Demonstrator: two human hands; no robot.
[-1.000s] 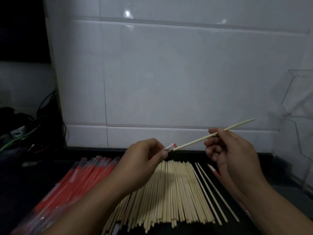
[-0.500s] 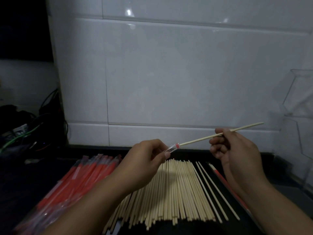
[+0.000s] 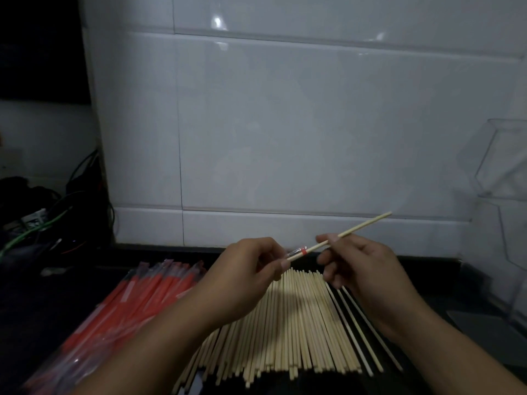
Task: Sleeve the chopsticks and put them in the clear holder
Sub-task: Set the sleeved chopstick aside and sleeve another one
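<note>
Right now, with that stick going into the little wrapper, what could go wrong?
The sleeve mouth is thin clear film pinched by the left hand; the chopstick tip could snag or crumple it. The right hand grips mid-stick, so the stick may wobble off line. Dropped, it would land among the loose chopsticks below.

We see both forearms come up from the lower edge of the frame toward its middle. Our left hand (image 3: 242,276) is curled, thumb and forefinger pinching the sleeve (image 3: 296,252) at its mouth. Our right hand (image 3: 368,269), just right of it, pinches the chopstick (image 3: 362,227) between thumb and fingertips, the other fingers loosely curled below.
</note>
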